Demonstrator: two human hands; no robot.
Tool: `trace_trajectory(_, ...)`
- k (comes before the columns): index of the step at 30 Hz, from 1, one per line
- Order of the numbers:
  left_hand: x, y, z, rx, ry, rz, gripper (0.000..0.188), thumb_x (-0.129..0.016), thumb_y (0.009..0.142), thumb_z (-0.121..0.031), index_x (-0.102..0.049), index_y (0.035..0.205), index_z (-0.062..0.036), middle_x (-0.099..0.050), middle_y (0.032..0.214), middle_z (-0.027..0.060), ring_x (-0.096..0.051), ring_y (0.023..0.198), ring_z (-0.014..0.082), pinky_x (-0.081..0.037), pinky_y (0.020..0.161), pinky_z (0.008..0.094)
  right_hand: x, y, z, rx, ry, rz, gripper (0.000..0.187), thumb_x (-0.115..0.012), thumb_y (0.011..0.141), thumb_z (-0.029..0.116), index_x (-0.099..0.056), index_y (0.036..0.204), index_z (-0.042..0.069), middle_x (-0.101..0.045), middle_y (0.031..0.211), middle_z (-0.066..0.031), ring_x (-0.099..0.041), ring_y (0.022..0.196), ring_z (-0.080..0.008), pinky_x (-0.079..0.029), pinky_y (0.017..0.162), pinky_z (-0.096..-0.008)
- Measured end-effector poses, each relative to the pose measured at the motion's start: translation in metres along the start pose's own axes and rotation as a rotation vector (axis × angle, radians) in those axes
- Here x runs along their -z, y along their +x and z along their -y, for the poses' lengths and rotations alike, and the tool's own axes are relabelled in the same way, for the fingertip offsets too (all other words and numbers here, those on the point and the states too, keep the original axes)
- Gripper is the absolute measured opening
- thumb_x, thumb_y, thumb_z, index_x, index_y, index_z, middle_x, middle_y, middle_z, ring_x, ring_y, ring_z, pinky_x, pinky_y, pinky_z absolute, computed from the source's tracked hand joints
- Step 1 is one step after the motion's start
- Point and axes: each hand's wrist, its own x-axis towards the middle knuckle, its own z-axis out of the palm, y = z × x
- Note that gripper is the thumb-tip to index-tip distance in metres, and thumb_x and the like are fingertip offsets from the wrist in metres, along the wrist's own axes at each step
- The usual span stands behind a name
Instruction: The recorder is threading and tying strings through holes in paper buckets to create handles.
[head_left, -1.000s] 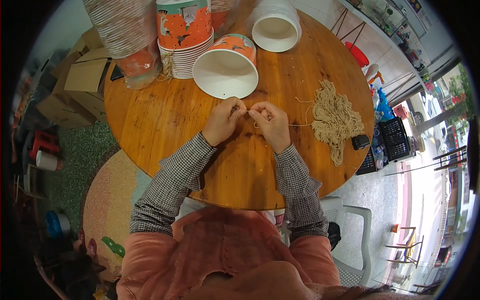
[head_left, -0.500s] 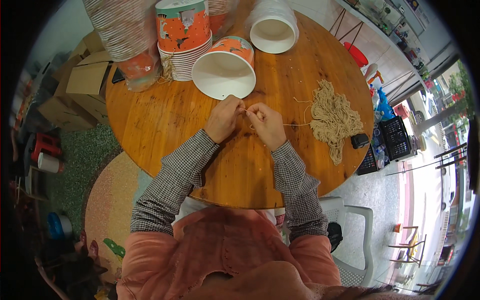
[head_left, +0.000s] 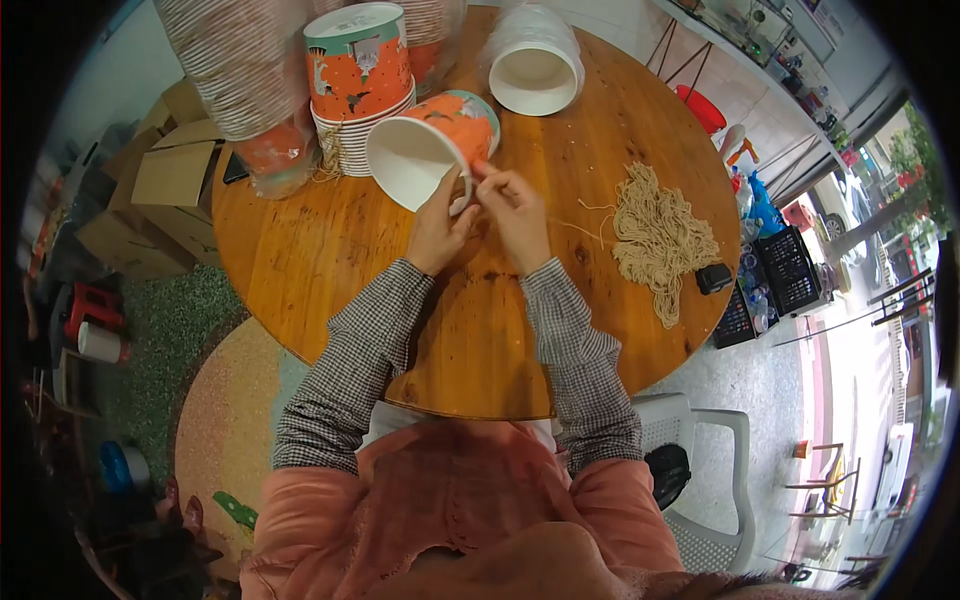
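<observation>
An orange patterned paper bucket (head_left: 455, 122) lies tilted on its side, its white opening facing me and to the left. My left hand (head_left: 438, 222) is closed on the near part of its rim, fingers reaching toward the inside. Just outside the rim, on the right, my right hand (head_left: 514, 214) pinches the end of a thin strand of twine; the tip itself is too small to make out. From there the strand runs over the table toward a loose tan heap of twine (head_left: 662, 232) on the right.
A stack of matching buckets (head_left: 360, 85) stands behind, beside a tall plastic-wrapped stack (head_left: 240, 70). Another wrapped white-mouthed stack (head_left: 535, 78) lies at the back. A small black object (head_left: 713, 279) sits at the round wooden table's (head_left: 480, 350) right edge. Cardboard boxes (head_left: 178, 180) are at left.
Both hands have moved from in front of the bucket up to its rim. The left now grips it, and the bucket has turned to the left. The right carried the twine end to its outer side.
</observation>
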Motion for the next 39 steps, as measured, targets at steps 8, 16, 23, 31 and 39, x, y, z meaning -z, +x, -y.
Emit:
trace_trajectory(8,0.016,-0.006,0.005,0.133,-0.2,-0.113,0.018,-0.057,0.09,-0.009,-0.057,0.105,0.0023,-0.064,0.077,0.0124,-0.06,0.067,0.0186,-0.046,0.061,0.0302,-0.022,-0.032,0.014,0.097,-0.111,-0.016,0.008,-0.062,0.087,0.003,-0.058,0.093,-0.002,-0.051,0.134,-0.0193,-0.059,0.1,-0.0132,-0.047,0.086,-0.0259)
trace_trajectory(16,0.022,-0.011,0.027,0.315,-0.207,0.144,0.028,-0.061,0.088,-0.011,-0.058,0.113,0.0015,-0.067,0.092,0.0124,-0.062,0.082,0.014,-0.048,0.074,0.0282,-0.015,-0.03,0.017,0.16,-0.213,-0.141,0.008,-0.06,0.088,0.0,-0.059,0.095,-0.003,-0.048,0.134,-0.0212,-0.053,0.113,-0.0177,-0.044,0.094,-0.0289)
trace_trajectory(23,0.021,-0.003,-0.003,0.241,-0.412,-0.022,0.029,-0.061,0.089,-0.011,-0.058,0.116,-0.0002,-0.064,0.103,0.0128,-0.062,0.091,0.0128,-0.048,0.081,0.0251,-0.013,-0.03,-0.001,0.187,-0.254,-0.164,0.01,-0.063,0.086,0.006,-0.059,0.091,-0.002,-0.055,0.129,-0.0188,-0.058,0.084,-0.012,-0.048,0.076,-0.0251)
trace_trajectory(31,0.017,-0.008,0.012,0.248,-0.114,-0.04,0.018,-0.063,0.089,-0.014,-0.065,0.097,0.0022,-0.067,0.079,0.0102,-0.063,0.07,0.0142,-0.05,0.063,0.0267,-0.014,-0.028,-0.003,0.234,-0.306,-0.21,0.012,-0.063,0.086,0.007,-0.059,0.092,-0.003,-0.051,0.133,-0.0214,-0.06,0.088,-0.0155,-0.049,0.077,-0.027)
trace_trajectory(39,0.019,-0.008,-0.004,0.058,0.079,-0.081,0.016,-0.065,0.087,-0.012,-0.065,0.095,0.0024,-0.066,0.084,0.0132,-0.065,0.073,0.0205,-0.051,0.066,0.0288,-0.018,-0.03,-0.001,0.198,-0.327,-0.24,0.011,-0.063,0.085,0.006,-0.059,0.091,-0.003,-0.055,0.123,-0.0169,-0.06,0.085,-0.0154,-0.05,0.076,-0.0266)
